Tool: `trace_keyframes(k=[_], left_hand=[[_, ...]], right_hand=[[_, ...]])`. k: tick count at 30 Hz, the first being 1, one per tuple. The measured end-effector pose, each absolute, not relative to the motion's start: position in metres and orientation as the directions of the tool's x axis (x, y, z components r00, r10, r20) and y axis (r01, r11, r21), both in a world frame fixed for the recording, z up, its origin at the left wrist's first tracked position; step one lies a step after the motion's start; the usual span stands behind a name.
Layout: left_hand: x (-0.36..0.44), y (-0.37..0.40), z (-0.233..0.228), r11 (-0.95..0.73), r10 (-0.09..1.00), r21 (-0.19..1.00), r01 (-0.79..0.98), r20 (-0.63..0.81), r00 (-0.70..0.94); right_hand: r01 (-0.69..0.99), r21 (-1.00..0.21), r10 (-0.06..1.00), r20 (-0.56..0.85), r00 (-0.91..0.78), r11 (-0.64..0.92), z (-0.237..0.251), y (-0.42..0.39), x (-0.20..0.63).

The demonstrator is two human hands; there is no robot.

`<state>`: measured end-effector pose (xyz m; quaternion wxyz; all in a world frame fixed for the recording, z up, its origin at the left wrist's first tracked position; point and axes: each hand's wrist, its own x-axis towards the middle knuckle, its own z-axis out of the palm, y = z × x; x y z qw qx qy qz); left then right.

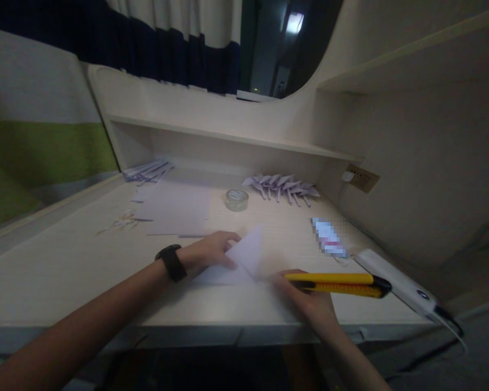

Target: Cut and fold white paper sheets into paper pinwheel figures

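Left hand (212, 251) presses flat on the folded paper (244, 258); right hand (305, 296) grips the yellow cutter (336, 284). Finished folded pieces (283, 187) lie at 12 o'clock; this sheet appears uncut.

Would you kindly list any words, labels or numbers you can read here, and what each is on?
No text can be read.
Flat packet on the desk: print blurred out.
Yellow utility knife in the right hand: no visible marking.
Tape roll: none.
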<state>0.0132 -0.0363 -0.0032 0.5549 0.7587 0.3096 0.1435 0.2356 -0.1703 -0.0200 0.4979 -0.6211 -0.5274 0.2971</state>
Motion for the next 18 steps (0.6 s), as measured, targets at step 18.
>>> trace_keyframes(k=[18], left_hand=[[0.026,-0.042,-0.009,-0.575,0.661,0.717,0.394,0.123,0.74]], right_hand=[[0.338,-0.938,0.899,0.209,0.385,0.073,-0.02,-0.174,0.23]])
